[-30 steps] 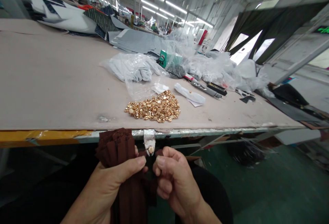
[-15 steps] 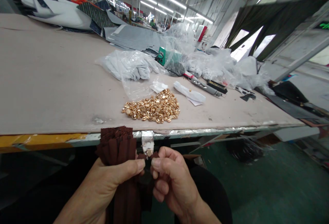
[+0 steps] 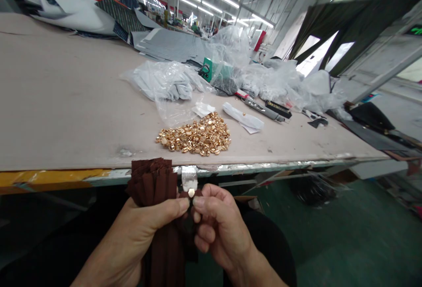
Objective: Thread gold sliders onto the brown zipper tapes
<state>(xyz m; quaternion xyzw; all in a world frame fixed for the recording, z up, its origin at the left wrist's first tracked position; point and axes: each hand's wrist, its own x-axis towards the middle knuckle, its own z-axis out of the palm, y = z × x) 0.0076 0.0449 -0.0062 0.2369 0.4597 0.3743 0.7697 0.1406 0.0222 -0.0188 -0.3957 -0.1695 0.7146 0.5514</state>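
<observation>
My left hand is closed around a thick bundle of dark brown zipper tapes, just below the table's front edge. My right hand pinches the end of one brown tape next to the left thumb. A small gold slider sits between the two thumbs. On the table right above the hands lies a heap of gold metal sliders.
The long beige worktable carries clear plastic bags with grey cloth, a green box, a white folded packet, a dark hand tool and fabric stacks at the back. Green floor lies to the right.
Both hands rose slightly toward the table edge and the thumbs closed together; the gold slider now sits lower, right between them. The view shifted a little.
</observation>
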